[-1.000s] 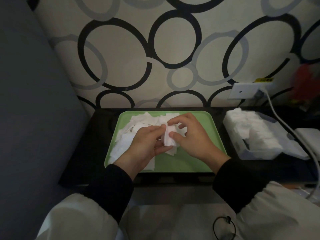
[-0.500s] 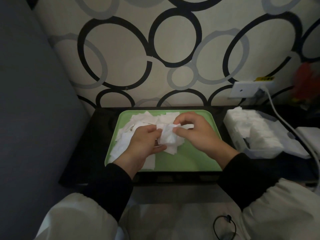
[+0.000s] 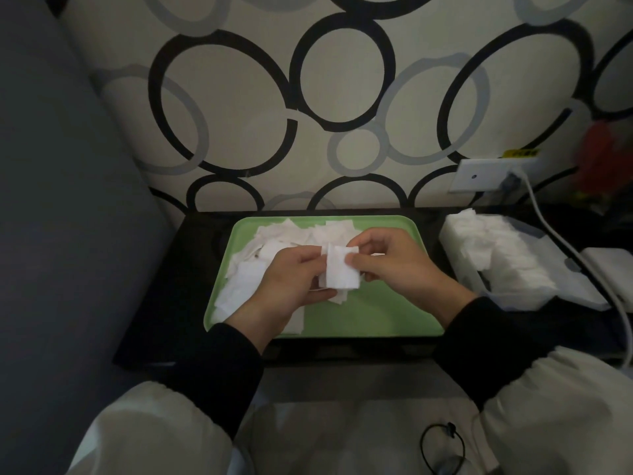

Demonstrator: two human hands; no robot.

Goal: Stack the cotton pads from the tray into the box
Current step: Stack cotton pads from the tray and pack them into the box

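A green tray (image 3: 383,313) lies on a dark table, its left half covered by a loose heap of white square cotton pads (image 3: 250,265). Above the tray's middle, both hands hold a small bundle of cotton pads (image 3: 340,269) upright. My left hand (image 3: 294,286) grips the bundle from the left and underneath. My right hand (image 3: 394,265) pinches its right edge with thumb and fingers. A clear plastic box (image 3: 513,296) packed with stacked white pads (image 3: 493,245) stands to the right of the tray.
A white cable (image 3: 561,248) runs from a wall socket (image 3: 479,176) down past the box. A white device (image 3: 613,269) sits at the far right. Patterned wall stands right behind the table; a grey padded surface (image 3: 61,200) fills the left.
The bundle of pads has been squared up and lifted slightly between both hands. The right hand shifted a little to the right along its edge.
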